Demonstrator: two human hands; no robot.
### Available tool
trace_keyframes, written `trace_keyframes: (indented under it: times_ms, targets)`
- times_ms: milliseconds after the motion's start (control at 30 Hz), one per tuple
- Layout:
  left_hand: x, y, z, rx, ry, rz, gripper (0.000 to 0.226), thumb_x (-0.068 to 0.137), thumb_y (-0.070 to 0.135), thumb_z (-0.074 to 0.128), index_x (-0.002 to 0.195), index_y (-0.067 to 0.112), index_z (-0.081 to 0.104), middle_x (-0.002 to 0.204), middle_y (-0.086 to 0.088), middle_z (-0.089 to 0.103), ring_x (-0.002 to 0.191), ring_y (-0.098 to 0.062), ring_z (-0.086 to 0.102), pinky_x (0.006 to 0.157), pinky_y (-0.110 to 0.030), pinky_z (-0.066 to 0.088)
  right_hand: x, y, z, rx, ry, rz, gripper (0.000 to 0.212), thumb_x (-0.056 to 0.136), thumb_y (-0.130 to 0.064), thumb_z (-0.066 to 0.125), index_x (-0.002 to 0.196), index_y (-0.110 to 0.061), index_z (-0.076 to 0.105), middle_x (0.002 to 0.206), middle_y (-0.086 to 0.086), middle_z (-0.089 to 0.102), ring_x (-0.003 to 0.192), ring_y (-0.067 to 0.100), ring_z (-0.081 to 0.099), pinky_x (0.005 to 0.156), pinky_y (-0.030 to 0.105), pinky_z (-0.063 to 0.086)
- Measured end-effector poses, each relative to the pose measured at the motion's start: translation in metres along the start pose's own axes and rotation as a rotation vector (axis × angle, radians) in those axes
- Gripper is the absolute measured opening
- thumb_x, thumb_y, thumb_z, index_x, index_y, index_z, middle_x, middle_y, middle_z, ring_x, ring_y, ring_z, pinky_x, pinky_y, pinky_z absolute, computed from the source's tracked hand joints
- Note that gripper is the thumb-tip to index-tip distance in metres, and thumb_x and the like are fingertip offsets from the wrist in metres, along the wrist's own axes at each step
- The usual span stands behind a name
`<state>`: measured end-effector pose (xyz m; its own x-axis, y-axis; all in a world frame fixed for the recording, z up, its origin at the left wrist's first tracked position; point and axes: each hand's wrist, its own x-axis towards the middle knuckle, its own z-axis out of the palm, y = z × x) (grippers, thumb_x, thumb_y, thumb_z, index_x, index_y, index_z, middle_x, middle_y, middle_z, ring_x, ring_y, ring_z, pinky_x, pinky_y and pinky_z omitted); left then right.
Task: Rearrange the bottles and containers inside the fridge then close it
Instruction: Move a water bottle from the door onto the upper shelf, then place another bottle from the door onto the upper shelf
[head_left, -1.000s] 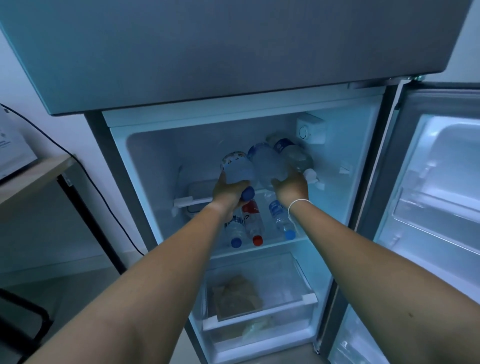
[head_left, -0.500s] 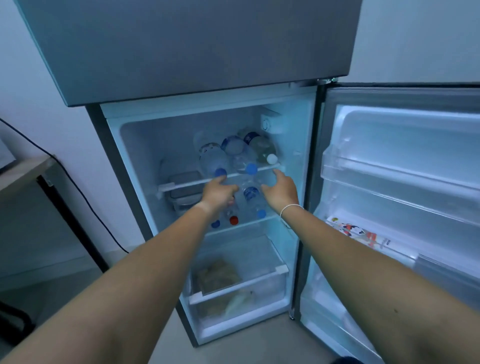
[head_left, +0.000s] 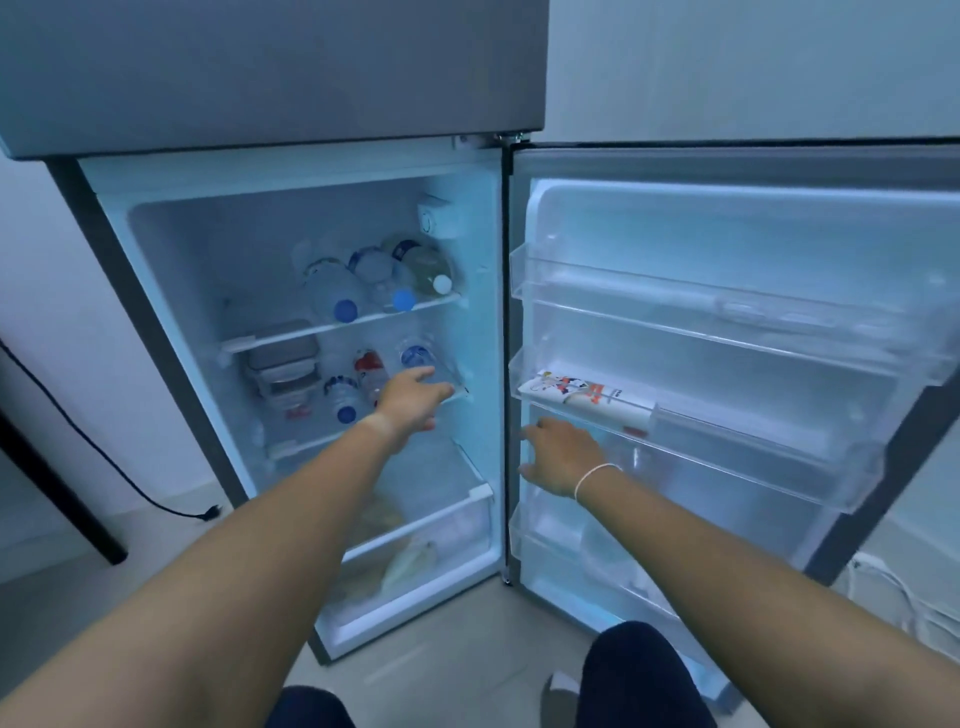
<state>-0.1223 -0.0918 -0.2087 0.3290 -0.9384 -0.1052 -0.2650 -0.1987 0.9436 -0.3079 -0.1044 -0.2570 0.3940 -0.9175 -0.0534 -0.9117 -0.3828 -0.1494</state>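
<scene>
Two hands are out and neither holds anything. The left hand (head_left: 410, 397) reaches into the fridge (head_left: 291, 234) at the middle shelf (head_left: 457, 394), fingers (head_left: 423, 373) loosely spread and extended toward the right-hand bottle (head_left: 417, 355) there, close to it; I cannot tell whether they touch it. The right hand (head_left: 558, 456) hovers at the inner edge of the open door (head_left: 727, 322), just below the carton (head_left: 582, 397) that lies flat in the middle door bin, fingers slightly apart and curled over nothing.

Most of the risk sits with the bottles, since all of them lie on their sides. On the top shelf (head_left: 291, 335) three water bottles (head_left: 337, 296) rest side by side, long axes running front to back, caps facing out toward the person. On the middle shelf a blue-capped bottle (head_left: 343, 400), a red-labelled one (head_left: 370, 366) and the right-hand bottle lie the same way, beside stacked lidded containers (head_left: 283, 364) on the left. Lying round bottles roll easily, so in my judgement a nudge from the left hand could send one sideways into its neighbours or forward off the shelf lip and onto the floor. Swinging the door in while that arm is inside would pinch it, and any cap jutting past the shelf front could stop the door sealing. The carton, long axis along the bin, looks settled
</scene>
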Motion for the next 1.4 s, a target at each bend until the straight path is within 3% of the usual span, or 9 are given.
trace_keyframes:
  times_ms: [167, 367, 500, 600, 667, 733, 833, 1100, 1400]
  targets:
    - [-0.006, -0.004, -0.019, 0.093, 0.052, 0.025, 0.054, 0.088, 0.017, 0.060, 0.139, 0.011, 0.044, 0.098, -0.011, 0.054, 0.063, -0.020, 0.044, 0.056, -0.027, 0.041, -0.012, 0.031, 0.010, -0.494, -0.087, -0.053, 0.046, 0.090, -0.028, 0.052, 0.134, -0.019, 0.044, 0.134, 0.010, 0.046, 0.126, 0.030, 0.044, 0.103, 0.039, 0.034]
    - [-0.012, -0.017, -0.041, 0.127, 0.106, 0.009, 0.051, 0.088, 0.016, 0.061, 0.137, 0.012, 0.047, 0.103, -0.010, 0.055, 0.062, -0.018, 0.044, 0.053, -0.025, 0.038, -0.008, 0.058, 0.023, -1.022, -0.249, -0.091, 0.052, 0.097, -0.030, 0.041, 0.147, -0.025, 0.029, 0.153, 0.011, 0.025, 0.144, 0.041, 0.014, 0.117, 0.052, 0.012]
    - [-0.015, -0.025, -0.060, 0.164, 0.150, 0.003, 0.053, 0.088, 0.019, 0.061, 0.138, 0.013, 0.047, 0.115, -0.012, 0.059, 0.081, -0.025, 0.049, 0.062, -0.030, 0.045, -0.001, 0.071, 0.030, -1.232, -0.280, -0.139, 0.056, 0.099, -0.033, 0.037, 0.150, -0.027, 0.015, 0.160, 0.011, 0.005, 0.144, 0.046, 0.005, 0.116, 0.059, 0.004]
    - [-0.015, -0.031, -0.079, 0.178, 0.207, 0.005, 0.051, 0.088, 0.019, 0.061, 0.137, 0.014, 0.048, 0.105, -0.008, 0.058, 0.079, -0.024, 0.050, 0.056, -0.025, 0.049, 0.006, 0.078, 0.028, -1.308, -0.312, -0.179, 0.065, 0.099, -0.034, 0.038, 0.151, -0.028, 0.000, 0.160, 0.014, -0.006, 0.144, 0.045, 0.009, 0.116, 0.057, 0.006]
    - [-0.016, -0.034, -0.092, 0.203, 0.261, 0.014, 0.052, 0.087, 0.018, 0.062, 0.137, 0.012, 0.049, 0.122, -0.009, 0.059, 0.094, -0.024, 0.058, 0.068, -0.030, 0.053, 0.010, 0.080, 0.027, -1.350, -0.310, -0.201, 0.067, 0.099, -0.031, 0.039, 0.151, -0.025, -0.003, 0.159, 0.020, -0.002, 0.141, 0.045, 0.020, 0.115, 0.057, 0.015]
    - [-0.017, -0.036, -0.106, 0.235, 0.340, 0.025, 0.050, 0.086, 0.018, 0.063, 0.134, 0.009, 0.052, 0.133, -0.011, 0.058, 0.113, -0.025, 0.058, 0.091, -0.035, 0.048, 0.013, 0.078, 0.026, -1.342, -0.321, -0.208, 0.063, 0.098, -0.024, 0.040, 0.151, -0.021, 0.005, 0.156, 0.025, 0.010, 0.137, 0.043, 0.029, 0.112, 0.054, 0.023]
    - [-0.025, -0.036, -0.125, 0.312, 0.543, 0.047, 0.041, 0.086, 0.020, 0.059, 0.126, 0.009, 0.059, 0.127, -0.012, 0.063, 0.111, -0.025, 0.059, 0.091, -0.027, 0.041, 0.018, 0.069, 0.025, -1.334, -0.310, -0.227, 0.054, 0.097, -0.018, 0.041, 0.147, -0.017, 0.021, 0.144, 0.021, 0.031, 0.131, 0.035, 0.040, 0.105, 0.046, 0.034]
    - [-0.037, -0.026, -0.167, 0.398, 0.871, 0.126, 0.039, 0.082, 0.028, 0.052, 0.118, 0.013, 0.054, 0.122, -0.015, 0.052, 0.114, -0.036, 0.050, 0.095, -0.046, 0.044, 0.007, 0.025, 0.022, -1.213, -0.343, -0.095, 0.043, 0.092, -0.011, 0.047, 0.135, -0.012, 0.046, 0.128, 0.017, 0.053, 0.107, 0.039, 0.061, 0.077, 0.044, 0.048]
    - [-0.036, -0.031, -0.183, 0.314, 0.786, 0.026, 0.070, 0.082, 0.034, 0.059, 0.143, 0.019, 0.026, 0.141, -0.017, 0.033, 0.123, -0.040, 0.043, 0.101, -0.052, 0.042, -0.019, -0.013, -0.005, -1.168, -0.169, -0.210, 0.054, 0.083, -0.024, 0.055, 0.132, -0.009, 0.036, 0.116, 0.020, 0.046, 0.076, 0.030, 0.054, 0.063, 0.037, 0.046]
